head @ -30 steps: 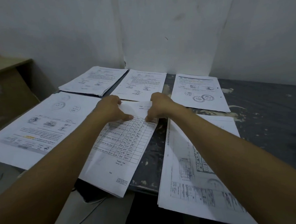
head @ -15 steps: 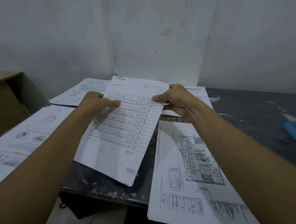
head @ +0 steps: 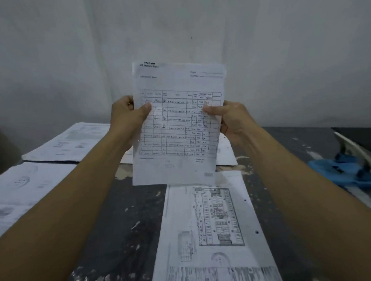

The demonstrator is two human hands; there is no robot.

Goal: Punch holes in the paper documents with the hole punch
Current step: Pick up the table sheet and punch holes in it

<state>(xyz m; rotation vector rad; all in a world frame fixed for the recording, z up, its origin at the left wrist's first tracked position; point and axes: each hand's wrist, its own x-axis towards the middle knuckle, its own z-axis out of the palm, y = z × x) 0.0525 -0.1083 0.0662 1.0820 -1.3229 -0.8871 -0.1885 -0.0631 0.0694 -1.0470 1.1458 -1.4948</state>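
Thumbs forward, fingers behind: left hand (head: 127,115) and right hand (head: 233,118) pinch table sheet (head: 179,123) at side edges, upright above bench (head: 124,229). Light, floppy paper; probably tears easily. Blue hole punch (head: 349,172) far right.

Both hands, left hand (head: 126,115) and right hand (head: 233,120), hold a white table-printed paper sheet (head: 179,123) upright above the dark paint-flecked tabletop (head: 124,229).

The white paper sheet with a black ruled grid table (head: 179,123) was grey-shadowed. The dark grey tabletop (head: 124,225) carried pale paint flecks. The bright blue plastic object (head: 349,170) was plain.
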